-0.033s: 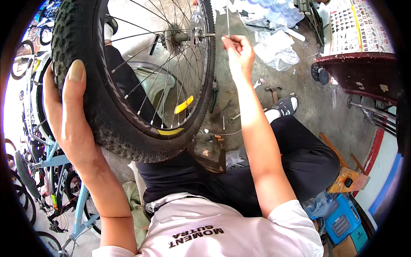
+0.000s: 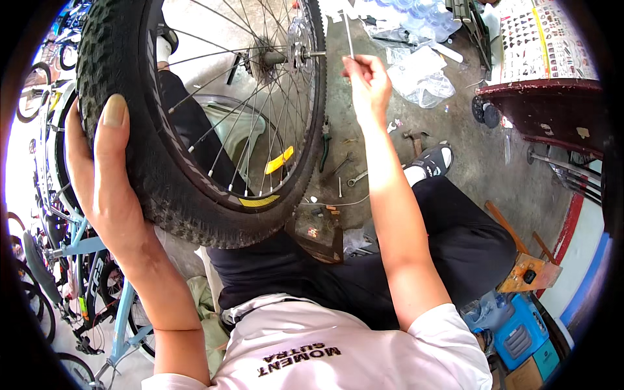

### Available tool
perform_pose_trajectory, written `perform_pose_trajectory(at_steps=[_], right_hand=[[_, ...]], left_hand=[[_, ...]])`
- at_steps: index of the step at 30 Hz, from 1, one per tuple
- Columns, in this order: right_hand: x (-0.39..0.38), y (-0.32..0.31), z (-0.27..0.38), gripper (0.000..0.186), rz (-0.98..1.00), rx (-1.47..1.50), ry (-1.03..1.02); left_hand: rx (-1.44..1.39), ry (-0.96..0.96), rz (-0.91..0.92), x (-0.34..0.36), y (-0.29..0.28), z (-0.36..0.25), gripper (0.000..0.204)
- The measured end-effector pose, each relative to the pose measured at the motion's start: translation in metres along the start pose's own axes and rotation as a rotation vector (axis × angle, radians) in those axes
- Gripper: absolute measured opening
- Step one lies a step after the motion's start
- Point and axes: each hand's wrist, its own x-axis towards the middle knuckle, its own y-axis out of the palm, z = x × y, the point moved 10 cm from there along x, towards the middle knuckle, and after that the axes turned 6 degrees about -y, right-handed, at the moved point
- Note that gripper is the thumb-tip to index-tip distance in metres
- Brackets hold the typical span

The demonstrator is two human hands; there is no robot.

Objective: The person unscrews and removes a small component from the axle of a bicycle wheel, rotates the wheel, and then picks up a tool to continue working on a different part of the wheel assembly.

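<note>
My left hand (image 2: 104, 169) grips the knobby black tyre of a bicycle wheel (image 2: 195, 214) on its left side, thumb across the sidewall. The wheel is upright above my lap, with a yellow reflector (image 2: 279, 159) among its spokes. A thin axle (image 2: 318, 54) sticks out to the right from the hub (image 2: 273, 57) and disc (image 2: 299, 49). Just right of the axle end, my right hand (image 2: 370, 84) pinches a long thin pale metal rod (image 2: 348, 36), pointing away from me.
Pliers (image 2: 325, 146), a wrench (image 2: 357, 177), a hammer (image 2: 416, 143) and plastic bags (image 2: 422, 81) lie on the floor beyond my legs. Bicycles (image 2: 71, 247) crowd the left. A dark red wheeled stand (image 2: 546, 114) is at upper right, a blue case (image 2: 520, 331) at lower right.
My right hand and the rod have shifted slightly to the right, away from the axle end. My left hand and the wheel look almost unchanged.
</note>
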Motion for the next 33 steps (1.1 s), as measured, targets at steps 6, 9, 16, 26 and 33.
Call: perform_pose_trajectory(at_steps=[6, 9, 16, 26, 33], right_hand=[[0.003, -0.069, -0.012, 0.015, -0.095, 0.026, 0.059], [0.001, -0.066, -0.009, 0.014, 0.004, -0.026, 0.074], [0.000, -0.037, 0.001, 0.013, 0.173, -0.072, 0.025], [0.006, -0.034, 0.015, 0.012, 0.188, -0.179, -0.151], [0.011, -0.035, 0.032, 0.015, 0.177, -0.285, -0.190]], left_hand=[[-0.058, -0.047, -0.025, 0.007, -0.003, 0.005, 0.058], [-0.082, -0.092, -0.047, 0.011, -0.009, 0.014, 0.061], [-0.048, -0.104, -0.199, 0.011, -0.028, 0.025, 0.067], [-0.041, -0.136, -0.252, 0.009, -0.034, 0.029, 0.068], [-0.043, -0.090, -0.198, 0.013, -0.033, 0.027, 0.060]])
